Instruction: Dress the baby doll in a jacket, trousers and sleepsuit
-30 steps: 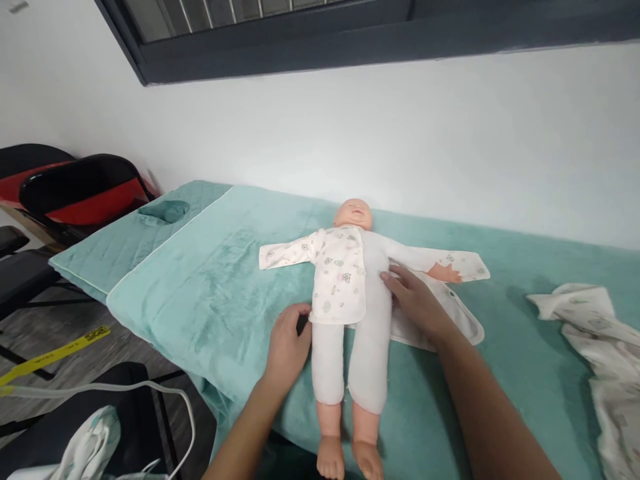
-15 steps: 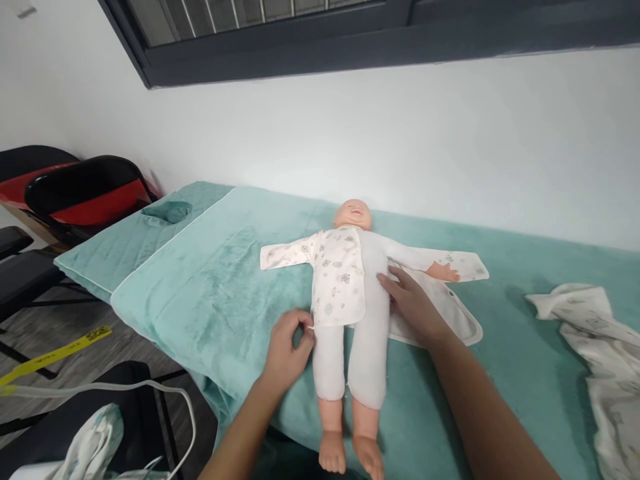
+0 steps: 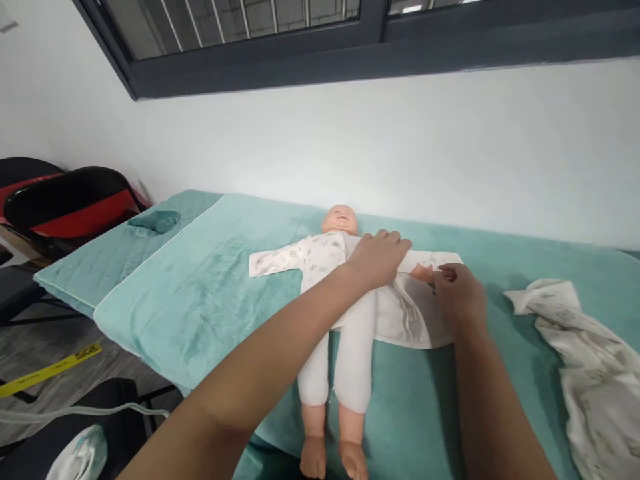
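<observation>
A baby doll point(image 3: 340, 220) lies on its back with bare feet and a white cloth body. Its patterned baby shirt point(image 3: 320, 257) covers the chest on the picture's left, with that sleeve stretched outward. The other half of the shirt is spread open under the doll's arm on the right. My left hand point(image 3: 381, 261) reaches across the doll, its fingers curled over that arm near the shoulder. With fingers pinched, my right hand point(image 3: 461, 297) grips the shirt by the sleeve, right beside the doll's hand point(image 3: 423, 272). My fingers partly hide the sleeve's edge.
A teal padded cover point(image 3: 200, 280) spreads under the doll, against a white wall. Crumpled patterned clothing point(image 3: 585, 340) lies at the right. Black and red chairs point(image 3: 75, 203) stand at the left. A hose point(image 3: 90, 411) and a white bundle point(image 3: 80, 453) are at lower left.
My left hand has left the shirt's lower corner and crossed to the doll's upper arm. My right hand has moved from the doll's side outward to the sleeve.
</observation>
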`<act>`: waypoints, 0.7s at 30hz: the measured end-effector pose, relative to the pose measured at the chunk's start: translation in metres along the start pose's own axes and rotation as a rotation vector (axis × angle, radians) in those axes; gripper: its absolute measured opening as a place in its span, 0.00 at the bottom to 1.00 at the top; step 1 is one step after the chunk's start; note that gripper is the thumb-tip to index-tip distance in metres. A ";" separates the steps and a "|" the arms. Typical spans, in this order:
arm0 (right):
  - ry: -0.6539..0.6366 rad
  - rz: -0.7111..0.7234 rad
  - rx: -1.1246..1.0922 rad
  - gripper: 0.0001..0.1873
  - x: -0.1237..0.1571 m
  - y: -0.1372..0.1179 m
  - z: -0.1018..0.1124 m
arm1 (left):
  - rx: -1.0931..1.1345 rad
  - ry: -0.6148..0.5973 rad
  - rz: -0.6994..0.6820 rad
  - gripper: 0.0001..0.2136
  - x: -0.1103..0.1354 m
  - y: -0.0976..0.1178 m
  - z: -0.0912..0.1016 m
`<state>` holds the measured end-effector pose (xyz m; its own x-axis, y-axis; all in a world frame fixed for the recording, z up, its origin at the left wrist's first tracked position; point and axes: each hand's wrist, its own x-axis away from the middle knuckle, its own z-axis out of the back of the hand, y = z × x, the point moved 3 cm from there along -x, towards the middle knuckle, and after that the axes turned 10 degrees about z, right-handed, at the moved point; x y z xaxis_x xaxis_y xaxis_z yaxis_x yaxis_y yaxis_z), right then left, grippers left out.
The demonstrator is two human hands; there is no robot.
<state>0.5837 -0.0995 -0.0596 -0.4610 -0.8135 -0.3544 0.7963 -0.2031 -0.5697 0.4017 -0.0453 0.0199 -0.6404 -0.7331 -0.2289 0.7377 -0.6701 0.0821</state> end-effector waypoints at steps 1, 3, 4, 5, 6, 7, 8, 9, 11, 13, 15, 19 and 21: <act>-0.023 0.004 0.035 0.11 -0.003 0.007 -0.001 | -0.068 -0.060 -0.022 0.16 -0.014 0.008 -0.010; -0.055 0.024 0.056 0.11 -0.008 0.017 -0.004 | -0.155 -0.167 -0.020 0.16 -0.031 0.018 -0.031; -0.042 0.028 0.049 0.11 -0.009 0.020 -0.004 | -0.174 -0.203 -0.013 0.16 -0.035 0.020 -0.039; -0.011 0.023 0.038 0.12 -0.011 0.023 -0.004 | -0.185 -0.225 -0.007 0.16 -0.037 0.020 -0.044; 0.026 0.008 0.024 0.13 -0.012 0.024 -0.003 | -0.189 -0.233 -0.004 0.15 -0.037 0.019 -0.048; 0.050 -0.021 0.007 0.14 -0.012 0.024 -0.001 | -0.189 -0.230 -0.003 0.15 -0.037 0.017 -0.048; 0.048 -0.052 -0.014 0.14 -0.013 0.024 -0.001 | -0.187 -0.217 -0.004 0.16 -0.037 0.013 -0.045; 0.020 -0.074 -0.035 0.13 -0.013 0.022 -0.001 | -0.185 -0.199 -0.008 0.16 -0.036 0.009 -0.041; -0.092 -0.065 -0.053 0.11 -0.013 0.014 -0.004 | -0.179 -0.150 -0.022 0.17 -0.035 -0.001 -0.026; -0.212 0.000 -0.027 0.14 -0.010 0.004 -0.008 | -0.188 -0.105 -0.036 0.18 -0.034 -0.010 -0.010; -0.305 0.068 0.012 0.16 -0.007 -0.004 -0.011 | -0.214 -0.088 -0.052 0.17 -0.032 -0.018 0.003; -0.358 0.135 -0.045 0.17 -0.003 -0.009 -0.009 | -0.282 -0.105 -0.121 0.15 -0.024 -0.026 0.016; -0.273 0.109 -0.084 0.16 -0.004 -0.007 -0.004 | -0.328 -0.124 -0.150 0.15 -0.022 -0.028 0.018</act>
<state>0.5783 -0.0927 -0.0568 -0.2429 -0.9468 -0.2111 0.7950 -0.0696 -0.6027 0.3911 -0.0128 0.0396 -0.7528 -0.6515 -0.0942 0.6500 -0.7131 -0.2627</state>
